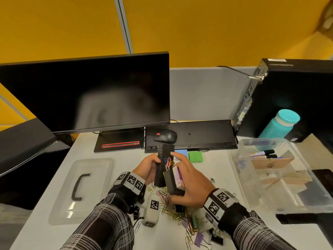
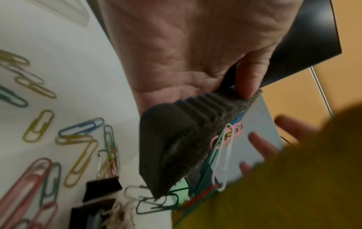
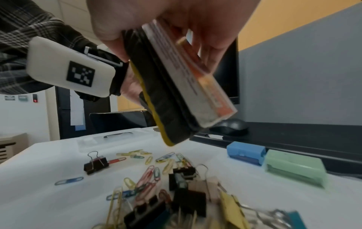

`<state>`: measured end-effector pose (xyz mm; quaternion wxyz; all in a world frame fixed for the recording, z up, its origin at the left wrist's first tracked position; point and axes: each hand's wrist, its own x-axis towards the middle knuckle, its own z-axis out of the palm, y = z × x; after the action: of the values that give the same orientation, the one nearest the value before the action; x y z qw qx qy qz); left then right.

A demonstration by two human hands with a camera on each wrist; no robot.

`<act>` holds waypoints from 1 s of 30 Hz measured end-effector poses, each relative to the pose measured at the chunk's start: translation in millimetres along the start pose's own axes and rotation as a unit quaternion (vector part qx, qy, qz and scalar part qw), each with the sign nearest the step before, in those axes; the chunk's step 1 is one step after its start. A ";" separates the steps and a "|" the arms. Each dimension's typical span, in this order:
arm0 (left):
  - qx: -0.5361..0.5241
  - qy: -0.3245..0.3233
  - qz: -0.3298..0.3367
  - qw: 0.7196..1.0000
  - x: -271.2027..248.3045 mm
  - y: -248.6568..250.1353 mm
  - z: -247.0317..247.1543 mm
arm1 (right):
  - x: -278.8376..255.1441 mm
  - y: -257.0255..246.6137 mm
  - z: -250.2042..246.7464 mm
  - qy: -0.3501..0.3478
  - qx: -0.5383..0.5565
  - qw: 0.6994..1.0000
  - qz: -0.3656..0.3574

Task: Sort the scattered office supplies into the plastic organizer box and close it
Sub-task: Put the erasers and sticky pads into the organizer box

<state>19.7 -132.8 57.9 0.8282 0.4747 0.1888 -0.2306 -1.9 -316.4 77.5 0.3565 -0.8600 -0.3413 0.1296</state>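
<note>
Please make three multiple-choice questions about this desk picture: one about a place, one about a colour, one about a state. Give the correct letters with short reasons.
1. Where does the clear lid lie?
A. on the organizer box
B. on the desk, on the person's left
C. on the keyboard

2. What colour is the bottle?
A. teal
B. red
C. white

3. What is the state of the organizer box?
A. closed
B. open
C. upside down

Answers:
1 B, it lies flat, handle up, apart from the box.
2 A, body and cap are teal.
3 B, its compartments and markers show uncovered.

Two black erasers point(image 1: 163, 166) held above scattered paper clips point(image 1: 167, 204) — clear organizer box point(image 1: 281, 179) open, lid point(image 1: 81, 190) apart.
</note>
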 end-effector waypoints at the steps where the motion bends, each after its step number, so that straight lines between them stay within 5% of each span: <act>1: -0.005 0.003 -0.004 1.000 1.4 -1.6 3.8 | 4.1 -1.5 2.6 -0.005 -0.013 1.000 -0.007; 9: 0.005 0.049 0.026 0.998 8.5 12.3 2.1 | 0.4 24.3 8.3 -0.120 -0.080 0.986 0.089; 12: 0.039 0.062 0.029 0.997 9.9 15.2 -2.8 | 0.2 25.4 0.8 -0.104 -0.068 0.987 0.103; 17: 0.054 0.047 0.027 0.997 11.1 13.5 -0.4 | 10.8 14.2 -8.8 -0.001 0.038 0.997 0.064; 22: 0.019 0.037 0.018 0.999 13.5 18.8 11.4 | 20.3 8.2 2.1 -0.047 0.043 0.997 0.035; 30: -0.003 0.024 0.031 0.999 14.7 29.6 7.8 | 18.6 18.7 -1.6 -0.072 -0.091 0.993 0.002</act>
<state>49.2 -129.5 74.4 0.8317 0.4828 0.1947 -0.1931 21.7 -314.2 65.9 0.2507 -0.8781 -0.3748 0.1597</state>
